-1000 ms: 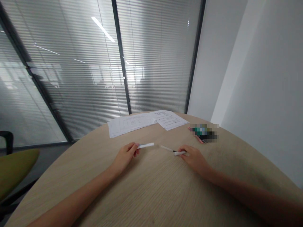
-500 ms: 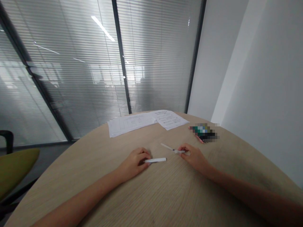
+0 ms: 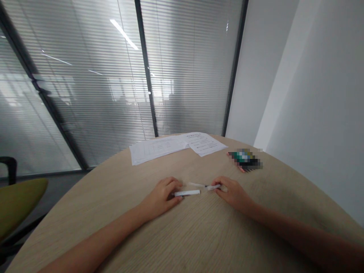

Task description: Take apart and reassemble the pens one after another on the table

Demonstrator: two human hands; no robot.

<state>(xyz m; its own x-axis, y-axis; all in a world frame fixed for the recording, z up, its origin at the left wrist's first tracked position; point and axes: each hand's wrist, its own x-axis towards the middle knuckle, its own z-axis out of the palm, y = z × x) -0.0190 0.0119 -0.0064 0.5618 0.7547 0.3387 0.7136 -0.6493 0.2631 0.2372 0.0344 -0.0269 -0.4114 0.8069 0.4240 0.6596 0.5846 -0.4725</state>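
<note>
My left hand (image 3: 165,194) rests on the table at the centre, its thumb and fingers closed around one end of a white tube (image 3: 189,193) that looks like a pen barrel and points right. To its right, my right hand (image 3: 231,191) pinches the clear, wider end of a thin pale rod (image 3: 196,184), which looks like a pen refill with its front part. A small dark band shows where the two sections join. The rod's far end reaches left, just behind the white tube; whether they touch I cannot tell.
Printed paper sheets (image 3: 159,148) lie at the table's far edge. Behind my right hand is a pixelated pack (image 3: 246,157) with dark and reddish pen-like ends. A green chair (image 3: 21,204) stands left of the round wooden table (image 3: 182,235); glass with blinds and a white wall lie beyond.
My right hand has shifted slightly down and left, bringing the pale rod closer to the white tube and more level. My left hand has hardly moved.
</note>
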